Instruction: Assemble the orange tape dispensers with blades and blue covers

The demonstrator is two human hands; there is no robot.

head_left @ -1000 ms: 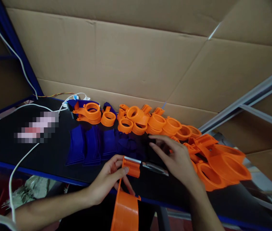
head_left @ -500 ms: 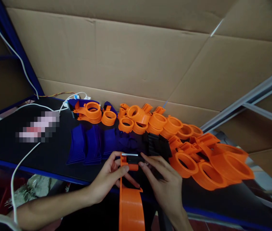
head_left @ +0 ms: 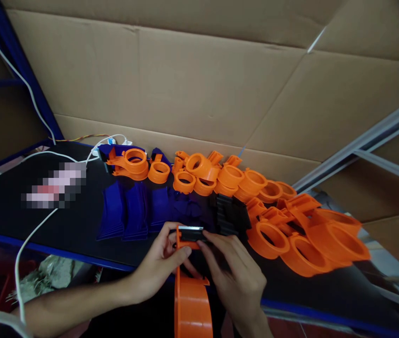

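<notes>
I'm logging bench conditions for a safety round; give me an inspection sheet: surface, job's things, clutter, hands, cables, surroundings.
Surface: black tabletop, blue front edge.
Job's things: orange holder with toothed strip; black piece beside the strip.
Clutter: other orange parts, stacked blue pieces, piled black pieces; pixelated patch, contents hidden.
Hands: left hand holds the orange holder; right hand appears to pinch the black piece's right end.
Cables: white cables at left, one crossing the front edge.
Surroundings: cardboard panels behind.

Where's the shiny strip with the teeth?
In the head view's lower middle, the toothed strip is on the orange frame, between the left hand and right hand.
</notes>
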